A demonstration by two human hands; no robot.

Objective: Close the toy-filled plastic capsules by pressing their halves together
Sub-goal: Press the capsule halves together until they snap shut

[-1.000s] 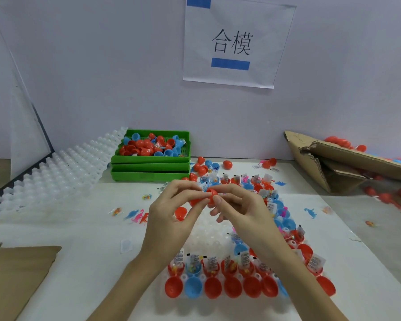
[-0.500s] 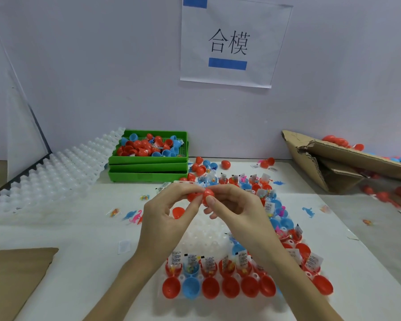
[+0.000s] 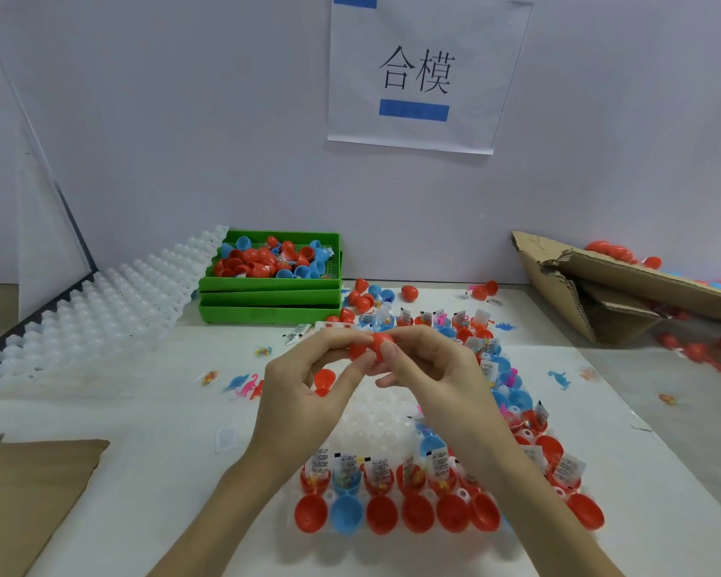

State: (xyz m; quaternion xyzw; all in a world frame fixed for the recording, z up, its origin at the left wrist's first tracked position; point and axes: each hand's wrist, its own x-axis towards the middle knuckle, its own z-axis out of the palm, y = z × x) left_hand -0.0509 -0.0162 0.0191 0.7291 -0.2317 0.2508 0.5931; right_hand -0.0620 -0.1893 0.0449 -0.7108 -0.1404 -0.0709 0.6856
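Both hands hold one red capsule above the white holder tray. My left hand pinches its left half and my right hand pinches its right half; the halves are together between the fingertips. Below my wrists, a row of open red and blue capsule halves lies in the tray. Behind it stands a row of toy-filled halves with paper slips. More open, filled capsules run up the tray's right side. A loose red half lies under my left fingers.
Stacked green bins of red and blue halves stand at the back. White moulded trays lean at the left. A torn cardboard box sits at the right with capsules around it. Small toy dinosaurs lie scattered. Brown cardboard lies at the near left.
Both hands stayed together on the red capsule and rose slightly away from me. The right-hand half now sits more squarely against the left one.
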